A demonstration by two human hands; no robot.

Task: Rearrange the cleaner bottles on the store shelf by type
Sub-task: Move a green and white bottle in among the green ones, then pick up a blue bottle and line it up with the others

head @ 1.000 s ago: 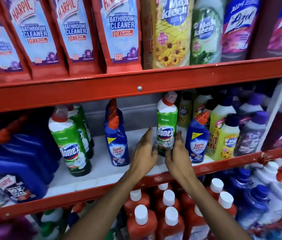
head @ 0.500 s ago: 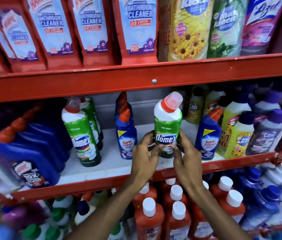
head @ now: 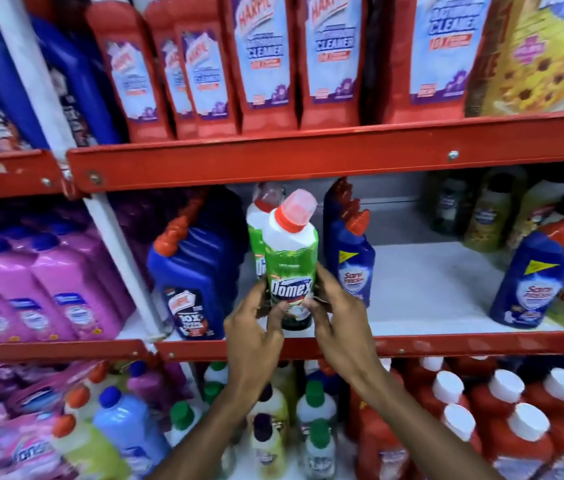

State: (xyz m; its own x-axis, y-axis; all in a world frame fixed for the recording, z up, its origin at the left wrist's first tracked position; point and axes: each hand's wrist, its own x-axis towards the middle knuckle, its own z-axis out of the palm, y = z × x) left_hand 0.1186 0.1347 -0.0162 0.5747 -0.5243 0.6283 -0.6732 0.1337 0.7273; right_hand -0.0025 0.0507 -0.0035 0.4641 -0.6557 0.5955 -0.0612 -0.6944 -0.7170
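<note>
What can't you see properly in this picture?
- Head view: the second Domex bottle is mostly hidden behind the held Domex bottle.
- The held bottle's base is covered by the left hand and right hand.
- The dark bottles at the back right are too blurred to read.
- The Harpic packs on top are cut off by the upper edge.

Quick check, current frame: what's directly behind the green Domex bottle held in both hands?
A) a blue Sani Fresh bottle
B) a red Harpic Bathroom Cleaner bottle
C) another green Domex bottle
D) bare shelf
C: a second green Domex bottle stands right behind and just left of the held Domex bottle, which the left hand and right hand grip at its lower label.
</note>
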